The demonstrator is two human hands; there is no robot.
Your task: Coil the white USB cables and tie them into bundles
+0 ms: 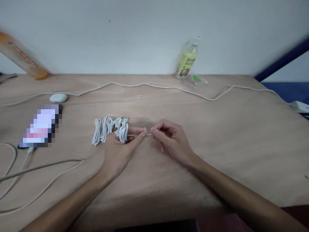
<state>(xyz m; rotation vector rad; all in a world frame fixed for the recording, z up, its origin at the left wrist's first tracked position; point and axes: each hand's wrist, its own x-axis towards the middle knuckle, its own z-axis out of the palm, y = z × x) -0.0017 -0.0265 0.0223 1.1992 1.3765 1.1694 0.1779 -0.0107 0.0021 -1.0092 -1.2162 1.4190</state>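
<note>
Between my two hands runs a short thin white twist tie (149,134), slightly curved. The thumb and index finger of my left hand (118,149) pinch one end. My right hand (170,138) pinches the other end, its fingers curled. A coiled white cable (123,133) lies against my left hand, between thumb and index finger; whether the other fingers grip it, I cannot tell. Several more white cable bundles (96,132) lie side by side just left of it, partly hidden by that hand. Two loose tie pieces (140,96) rest on the table beyond my hands.
On the wooden table (229,138), a phone (41,125) with a plugged-in cable and a white earbud case (58,98) lie left. A long white cord (166,86) crosses the back. An orange bottle (26,61) and a yellow-green bottle (187,61) stand by the wall, with clear plastic wrap (196,81).
</note>
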